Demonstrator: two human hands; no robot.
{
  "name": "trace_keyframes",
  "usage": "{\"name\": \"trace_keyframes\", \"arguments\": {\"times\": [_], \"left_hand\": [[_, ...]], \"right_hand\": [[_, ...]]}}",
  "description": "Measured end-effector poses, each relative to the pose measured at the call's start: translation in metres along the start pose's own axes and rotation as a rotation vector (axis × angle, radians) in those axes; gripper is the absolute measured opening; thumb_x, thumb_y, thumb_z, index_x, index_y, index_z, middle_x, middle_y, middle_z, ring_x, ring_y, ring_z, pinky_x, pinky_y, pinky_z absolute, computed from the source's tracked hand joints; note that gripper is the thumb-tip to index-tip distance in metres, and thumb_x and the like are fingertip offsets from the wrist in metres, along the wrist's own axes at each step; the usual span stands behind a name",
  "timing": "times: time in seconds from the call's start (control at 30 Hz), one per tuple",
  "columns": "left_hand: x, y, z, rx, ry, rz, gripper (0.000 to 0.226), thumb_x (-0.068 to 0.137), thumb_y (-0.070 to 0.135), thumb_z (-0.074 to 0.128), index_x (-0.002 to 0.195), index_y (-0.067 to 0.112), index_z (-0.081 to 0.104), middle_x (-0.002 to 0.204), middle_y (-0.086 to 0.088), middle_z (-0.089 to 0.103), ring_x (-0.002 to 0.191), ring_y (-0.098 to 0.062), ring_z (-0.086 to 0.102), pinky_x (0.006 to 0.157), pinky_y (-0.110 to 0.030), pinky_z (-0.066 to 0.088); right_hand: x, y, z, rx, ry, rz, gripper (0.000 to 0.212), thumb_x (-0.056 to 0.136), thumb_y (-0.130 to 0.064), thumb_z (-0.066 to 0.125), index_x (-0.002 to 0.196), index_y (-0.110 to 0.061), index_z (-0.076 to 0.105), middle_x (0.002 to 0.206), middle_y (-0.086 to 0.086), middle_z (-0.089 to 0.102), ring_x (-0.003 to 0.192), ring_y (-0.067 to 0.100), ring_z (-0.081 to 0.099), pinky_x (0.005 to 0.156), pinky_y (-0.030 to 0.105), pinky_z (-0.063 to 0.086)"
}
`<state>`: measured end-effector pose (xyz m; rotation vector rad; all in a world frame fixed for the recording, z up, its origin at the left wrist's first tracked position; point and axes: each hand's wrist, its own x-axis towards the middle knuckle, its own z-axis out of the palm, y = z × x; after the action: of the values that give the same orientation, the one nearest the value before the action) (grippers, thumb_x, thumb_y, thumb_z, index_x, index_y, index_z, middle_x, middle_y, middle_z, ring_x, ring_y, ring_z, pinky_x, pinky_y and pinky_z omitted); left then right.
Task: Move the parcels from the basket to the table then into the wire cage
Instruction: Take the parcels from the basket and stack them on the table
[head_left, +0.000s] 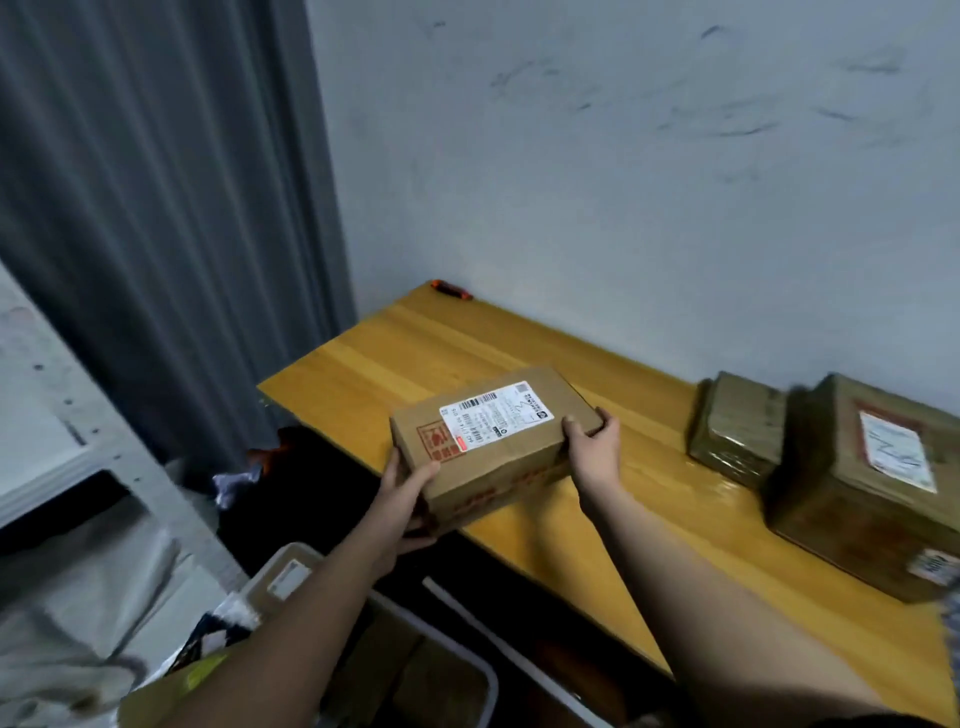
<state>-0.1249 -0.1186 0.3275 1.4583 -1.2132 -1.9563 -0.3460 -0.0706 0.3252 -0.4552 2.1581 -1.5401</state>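
Head view. A cardboard parcel (493, 441) with a white shipping label on top sits at the near edge of the wooden surface (519, 545), towards its left end, one lower corner overhanging the edge. The left grip (410, 499) holds the parcel's near-left corner, thumb up the front face, fingers curled beneath. The right grip (595, 441) clasps the parcel's right end, fingers wrapped over the top edge. The parcel lies between the two grips, both closed on it. Whether its base rests fully on the surface cannot be told.

Two taped boxes stand at the right end of the surface: a smaller one (737, 431) near the wall, a larger one (872, 493) touching it, nearer the front edge. A small orange-and-black object (451, 289) lies at the far left corner. A white-rimmed basket (483, 691) sits below the near edge
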Motion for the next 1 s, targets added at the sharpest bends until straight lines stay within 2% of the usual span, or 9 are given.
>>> {"name": "trace_keyframes", "arguments": {"times": [0.07,0.17,0.4,0.53,0.6,0.73,0.8,0.9,1.0], "left_hand": [[0.004,0.01,0.041,0.002,-0.076,-0.018,0.067,0.09,0.042,0.059,0.142,0.053,0.019,0.12,0.003,0.059,0.087,-0.023,0.064,0.087,-0.049,0.053],[0.013,0.017,0.105,-0.022,-0.126,-0.041,0.078,0.088,0.038,0.063,0.146,0.048,0.012,0.1,0.008,0.061,0.086,-0.026,0.066,0.084,-0.049,0.054],[0.03,0.017,0.263,-0.081,-0.163,-0.099,0.089,0.086,0.033,0.067,0.148,0.04,0.004,0.12,-0.007,0.054,0.102,-0.036,0.063,0.084,-0.051,0.053],[0.045,0.022,0.35,-0.203,-0.136,-0.153,0.095,0.085,0.02,0.07,0.149,0.033,0.0,0.129,-0.016,0.054,0.113,-0.04,0.058,0.078,-0.048,0.053],[0.056,0.023,0.385,-0.277,-0.131,-0.173,0.098,0.085,0.013,0.07,0.148,0.032,-0.002,0.131,-0.018,0.053,0.11,-0.039,0.06,0.079,-0.049,0.052],[0.084,0.018,0.439,-0.247,-0.115,-0.218,0.103,0.083,0.016,0.072,0.15,0.028,-0.005,0.13,-0.021,0.053,0.102,-0.037,0.061,0.09,-0.052,0.051],[0.096,0.016,0.46,-0.203,-0.124,-0.227,0.097,0.084,0.019,0.071,0.15,0.023,-0.002,0.131,-0.019,0.053,0.107,-0.035,0.059,0.092,-0.048,0.051],[0.111,0.011,0.487,-0.149,-0.159,-0.235,0.084,0.086,0.026,0.068,0.147,0.019,0.01,0.127,-0.014,0.057,0.1,-0.028,0.06,0.087,-0.042,0.052],[0.123,0.007,0.503,-0.127,-0.223,-0.249,0.081,0.081,0.037,0.071,0.146,0.017,0.026,0.123,-0.009,0.061,0.092,-0.02,0.062,0.071,-0.033,0.052]], "right_hand": [[0.022,-0.004,-0.037,0.024,0.046,-0.015,0.069,0.089,-0.027,0.064,0.146,-0.01,0.03,0.149,0.013,0.034,0.137,0.03,0.034,0.115,0.042,0.027],[0.049,-0.004,-0.087,0.059,0.102,0.008,0.084,0.087,-0.027,0.067,0.151,-0.008,0.017,0.154,0.016,0.021,0.142,0.031,0.026,0.117,0.042,0.023],[0.112,0.012,-0.166,0.115,0.084,0.066,0.086,0.089,-0.031,0.065,0.153,-0.012,0.011,0.157,0.01,0.015,0.141,0.03,0.028,0.116,0.046,0.027],[0.152,0.019,-0.197,0.084,0.025,0.083,0.078,0.094,-0.033,0.058,0.154,-0.017,0.011,0.157,0.01,0.017,0.14,0.031,0.031,0.115,0.047,0.03],[0.171,0.023,-0.211,0.059,0.001,0.101,0.074,0.095,-0.031,0.056,0.154,-0.019,0.013,0.157,0.01,0.02,0.139,0.031,0.034,0.114,0.049,0.032],[0.208,0.031,-0.239,-0.035,-0.02,0.133,0.067,0.098,-0.023,0.052,0.154,-0.018,0.016,0.155,0.011,0.026,0.138,0.03,0.036,0.114,0.046,0.032],[0.223,0.034,-0.248,-0.071,-0.005,0.138,0.065,0.098,-0.02,0.051,0.153,-0.017,0.018,0.154,0.012,0.025,0.136,0.031,0.038,0.114,0.044,0.032],[0.243,0.037,-0.258,-0.096,0.019,0.15,0.064,0.097,-0.018,0.049,0.153,-0.016,0.018,0.154,0.013,0.025,0.134,0.032,0.041,0.113,0.044,0.035],[0.254,0.041,-0.263,-0.125,0.046,0.149,0.064,0.096,-0.017,0.048,0.152,-0.017,0.018,0.152,0.012,0.031,0.131,0.031,0.045,0.11,0.047,0.039]]}}
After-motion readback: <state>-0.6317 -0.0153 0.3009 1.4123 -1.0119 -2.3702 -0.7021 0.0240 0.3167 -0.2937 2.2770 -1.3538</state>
